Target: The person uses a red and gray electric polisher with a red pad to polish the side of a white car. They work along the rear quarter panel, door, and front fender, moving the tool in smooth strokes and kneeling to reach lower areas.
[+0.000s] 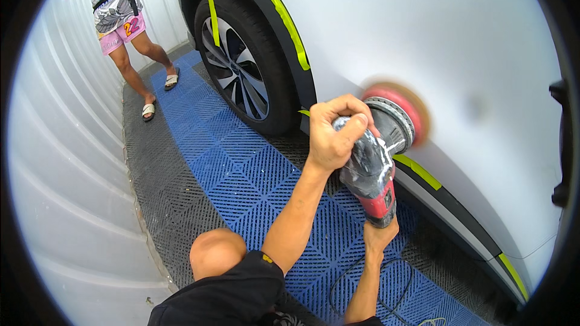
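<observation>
Pad [413, 108] blurred, rim hard to make out, at car's [477, 42] side. Polisher [376, 175] btwn hands: L hand [337, 136] curled tight round front; R hand [382, 235] at rear, fingers hidden, can't tell grip.

You had bright, mostly soft light around you, though exactly where it came from could not be told. It washed the corrugated wall [66, 163] to a pale grey-white and laid a smooth sheen over the car panel [483, 36], where a grey blotch [477, 107] showed with soft edges. Deep shadow lay below the sill [450, 217]. Your polishing pad [417, 115] smeared into a red and brownish blur at its rim, while your left hand [338, 136] and the blue floor tiles [241, 145] came out fairly sharp. Fisheye distortion bowed the wall's ribs, and black vignetting swallowed the corners.
</observation>
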`<state>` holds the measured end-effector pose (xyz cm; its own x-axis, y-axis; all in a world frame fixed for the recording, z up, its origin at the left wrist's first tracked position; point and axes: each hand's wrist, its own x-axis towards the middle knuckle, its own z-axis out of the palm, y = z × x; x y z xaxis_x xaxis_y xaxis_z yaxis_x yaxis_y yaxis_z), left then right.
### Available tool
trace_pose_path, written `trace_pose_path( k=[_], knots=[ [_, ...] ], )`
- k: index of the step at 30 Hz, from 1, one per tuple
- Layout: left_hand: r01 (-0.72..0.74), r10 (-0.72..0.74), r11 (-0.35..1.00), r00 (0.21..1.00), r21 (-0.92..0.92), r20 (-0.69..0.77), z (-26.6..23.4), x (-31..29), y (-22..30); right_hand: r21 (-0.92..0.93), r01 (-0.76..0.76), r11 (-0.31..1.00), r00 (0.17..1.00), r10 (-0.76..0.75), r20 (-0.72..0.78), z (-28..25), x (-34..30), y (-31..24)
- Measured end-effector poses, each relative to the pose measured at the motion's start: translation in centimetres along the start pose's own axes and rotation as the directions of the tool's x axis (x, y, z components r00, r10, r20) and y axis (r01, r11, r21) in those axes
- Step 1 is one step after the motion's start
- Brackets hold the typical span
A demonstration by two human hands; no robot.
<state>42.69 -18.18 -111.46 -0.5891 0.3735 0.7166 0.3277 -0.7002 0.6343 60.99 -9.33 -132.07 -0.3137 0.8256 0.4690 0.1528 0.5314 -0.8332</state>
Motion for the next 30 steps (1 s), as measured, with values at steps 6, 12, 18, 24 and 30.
trace_pose_path(
  k=[6, 12, 18, 24, 30],
  knots=[
    [0.005, -0.016, 0.997, 0.99, -0.077, -0.142, -7.5, 4.7, -0.4, -0.237, 0.092, 0.967, 0.985, -0.053, 0.166, 2.9, 0.5, -4.2],
    [0.006, -0.004, 1.0, 0.972, 0.006, -0.237, -10.6, 6.7, -0.7, -0.283, 0.133, 0.95, 0.987, -0.102, 0.124, 4.5, 1.3, -6.3],
    [0.022, -0.024, 0.999, 0.997, -0.033, -0.069, -8.1, 6.1, -0.2, -0.107, 0.081, 0.991, 0.994, -0.073, 0.081, 4.5, 0.6, -6.4],
    [0.01, -0.014, 0.999, 0.994, -0.036, -0.109, -7.2, 6.5, 0.3, -0.218, 0.1, 0.971, 0.989, -0.072, 0.133, 2.3, 1.2, -6.1],
    [0.082, -0.085, 0.995, 0.996, -0.053, -0.042, -3.8, 7.4, 6.5, -0.236, 0.042, 0.971, 0.996, -0.023, 0.081, -1.6, -0.8, -11.8]
  ],
)
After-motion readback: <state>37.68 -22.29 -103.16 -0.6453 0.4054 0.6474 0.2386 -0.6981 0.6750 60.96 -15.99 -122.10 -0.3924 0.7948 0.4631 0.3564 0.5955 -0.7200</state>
